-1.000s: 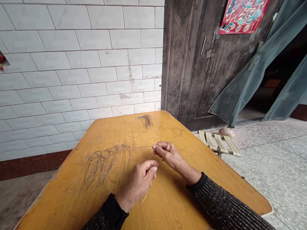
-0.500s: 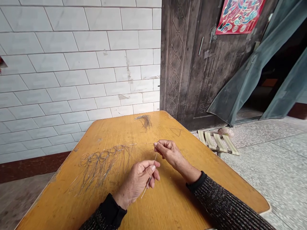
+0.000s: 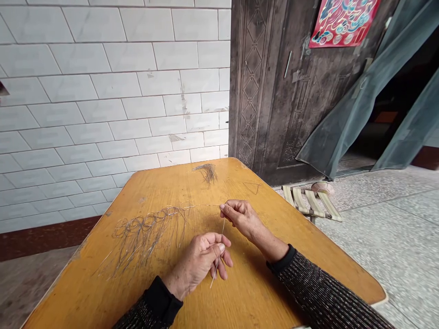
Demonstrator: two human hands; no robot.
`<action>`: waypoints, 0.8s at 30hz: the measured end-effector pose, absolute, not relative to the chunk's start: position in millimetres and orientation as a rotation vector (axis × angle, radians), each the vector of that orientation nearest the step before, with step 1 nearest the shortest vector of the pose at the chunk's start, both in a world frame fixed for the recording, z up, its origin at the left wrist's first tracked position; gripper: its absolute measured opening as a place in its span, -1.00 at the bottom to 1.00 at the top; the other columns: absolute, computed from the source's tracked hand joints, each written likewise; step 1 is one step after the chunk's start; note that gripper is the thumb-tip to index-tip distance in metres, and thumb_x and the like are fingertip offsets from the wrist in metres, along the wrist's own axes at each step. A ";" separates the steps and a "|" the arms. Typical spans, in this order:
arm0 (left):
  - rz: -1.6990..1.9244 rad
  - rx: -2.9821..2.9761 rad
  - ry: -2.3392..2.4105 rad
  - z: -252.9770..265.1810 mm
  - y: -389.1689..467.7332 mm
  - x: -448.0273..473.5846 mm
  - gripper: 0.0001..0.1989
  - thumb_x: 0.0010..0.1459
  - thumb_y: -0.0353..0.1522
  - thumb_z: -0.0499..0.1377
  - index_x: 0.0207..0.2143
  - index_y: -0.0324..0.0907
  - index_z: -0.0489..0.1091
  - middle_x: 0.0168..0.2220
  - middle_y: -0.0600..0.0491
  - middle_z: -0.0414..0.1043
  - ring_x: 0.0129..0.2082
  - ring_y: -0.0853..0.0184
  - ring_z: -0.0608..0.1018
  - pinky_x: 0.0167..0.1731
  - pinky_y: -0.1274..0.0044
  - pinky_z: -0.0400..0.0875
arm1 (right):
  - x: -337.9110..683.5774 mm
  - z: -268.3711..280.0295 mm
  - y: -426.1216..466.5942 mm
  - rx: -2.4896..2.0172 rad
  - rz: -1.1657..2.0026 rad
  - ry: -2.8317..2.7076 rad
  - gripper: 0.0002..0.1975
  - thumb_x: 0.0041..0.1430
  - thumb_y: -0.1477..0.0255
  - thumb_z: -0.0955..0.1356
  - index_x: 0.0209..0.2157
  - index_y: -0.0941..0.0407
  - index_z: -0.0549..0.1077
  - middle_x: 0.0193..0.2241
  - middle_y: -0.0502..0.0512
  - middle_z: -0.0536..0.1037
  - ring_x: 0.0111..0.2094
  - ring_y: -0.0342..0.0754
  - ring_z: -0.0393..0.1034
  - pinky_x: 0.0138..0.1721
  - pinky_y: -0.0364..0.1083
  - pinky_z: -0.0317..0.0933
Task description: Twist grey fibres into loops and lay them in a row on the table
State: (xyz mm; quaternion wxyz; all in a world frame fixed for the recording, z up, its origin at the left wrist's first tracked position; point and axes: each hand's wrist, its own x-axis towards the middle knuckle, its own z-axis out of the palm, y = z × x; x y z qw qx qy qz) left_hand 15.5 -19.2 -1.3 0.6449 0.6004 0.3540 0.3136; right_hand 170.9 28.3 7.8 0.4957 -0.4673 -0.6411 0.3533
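Observation:
Between thumb and fingers, my right hand [image 3: 242,219] pinches a thin wire above the table. One wire runs left from that pinch to a row of looped wires [image 3: 147,224] lying on the wood, with many loose ends trailing toward me. From the same pinch a thin wire [image 3: 223,226] hangs down to my left hand [image 3: 202,258]. My left thumb and index finger are closed on this wire, the other fingers loosely curled. Its free end sticks out below my left hand.
The yellow wooden table [image 3: 274,274] stands against a white tiled wall [image 3: 144,109]. A bundle of thin wires [image 3: 208,173] lies near its far edge, with a bent wire triangle [image 3: 253,187] to the right. A strapped stool [image 3: 310,203] is on the floor at right.
My left hand has shifted slightly right and down along the hanging wire, whose free end has swung right. My right hand stays in place with its pinch.

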 end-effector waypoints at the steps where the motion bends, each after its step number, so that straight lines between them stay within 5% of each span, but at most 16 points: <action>1: 0.725 1.353 0.828 -1.4 -19.3 15.7 -0.74 0.04 -0.24 0.07 -0.30 -0.27 0.26 -0.53 0.07 0.41 -0.72 0.52 0.40 -0.74 0.68 0.09 | 171.5 7.8 28.9 -1.140 0.852 -1.552 -0.66 0.05 0.25 0.23 -0.63 0.18 0.35 -0.75 -0.10 0.13 -0.70 -0.25 -0.03 -0.66 -0.22 -0.12; 24: 0.731 1.340 0.868 -4.6 -25.5 21.2 -0.72 0.10 -0.18 0.00 -0.30 -0.23 0.20 -0.55 0.10 0.35 -0.69 0.46 0.43 -0.69 0.65 0.22 | 176.0 13.6 30.9 -1.152 0.864 -1.410 -0.64 -0.01 0.19 0.23 -0.66 0.17 0.33 -0.76 -0.10 0.12 -0.70 -0.25 -0.06 -0.67 -0.21 -0.13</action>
